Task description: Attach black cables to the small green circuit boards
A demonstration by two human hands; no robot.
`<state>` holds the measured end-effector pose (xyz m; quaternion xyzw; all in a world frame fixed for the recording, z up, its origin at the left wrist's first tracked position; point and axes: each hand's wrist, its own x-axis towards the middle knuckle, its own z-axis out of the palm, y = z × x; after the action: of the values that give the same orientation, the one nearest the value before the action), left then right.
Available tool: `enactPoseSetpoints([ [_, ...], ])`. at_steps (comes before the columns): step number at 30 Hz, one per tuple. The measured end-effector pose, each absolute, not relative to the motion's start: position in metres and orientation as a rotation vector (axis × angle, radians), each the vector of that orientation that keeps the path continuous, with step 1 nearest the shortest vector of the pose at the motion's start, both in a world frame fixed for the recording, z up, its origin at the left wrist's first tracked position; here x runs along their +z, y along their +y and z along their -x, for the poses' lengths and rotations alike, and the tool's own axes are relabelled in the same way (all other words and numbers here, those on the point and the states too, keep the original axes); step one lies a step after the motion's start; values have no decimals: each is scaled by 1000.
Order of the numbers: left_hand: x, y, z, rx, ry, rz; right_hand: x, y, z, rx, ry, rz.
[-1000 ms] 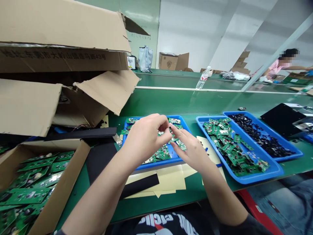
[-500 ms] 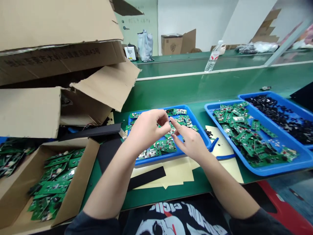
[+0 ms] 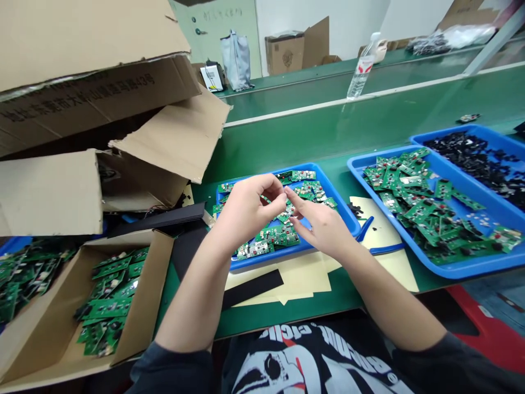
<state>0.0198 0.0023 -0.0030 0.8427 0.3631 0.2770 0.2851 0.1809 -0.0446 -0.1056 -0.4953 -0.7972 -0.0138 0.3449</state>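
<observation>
Both of my hands are raised over the middle blue tray (image 3: 337, 205), which holds several green circuit boards (image 3: 279, 235). My left hand (image 3: 256, 205) is curled, with thumb and index finger pinched together; whatever sits between them is too small or hidden to make out. From the other side my right hand (image 3: 322, 221) reaches in, its index fingertip touching or nearly touching the left fingertips. Its thumb is bent below, a little apart from the index finger, and anything at its fingertips cannot be made out.
Right of me stand a blue tray of circuit boards (image 3: 426, 208) and a tray of small black parts (image 3: 479, 158). Blue-handled pliers (image 3: 385, 249) lie on yellow paper (image 3: 404, 271). A cardboard box of boards (image 3: 141, 306) is at left, under leaning cardboard flaps (image 3: 176, 131). A water bottle (image 3: 363, 68) stands behind.
The camera view has tilted and shifted slightly, so the bench sits higher in the picture. My hands keep nearly the same pose, fingertips together over the tray.
</observation>
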Motion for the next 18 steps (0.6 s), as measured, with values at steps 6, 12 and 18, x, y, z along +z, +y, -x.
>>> enactPoseSetpoints([
  [6,0,-1,-21,735,990,-2219,-108,-46,-178,9,-2082,1325],
  [12,7,-3,-14,598,785,-1988,-104,-45,-181,188,-1868,1416],
  [18,0,4,-17,527,788,-2017,-102,-45,-180,198,-1956,1253],
])
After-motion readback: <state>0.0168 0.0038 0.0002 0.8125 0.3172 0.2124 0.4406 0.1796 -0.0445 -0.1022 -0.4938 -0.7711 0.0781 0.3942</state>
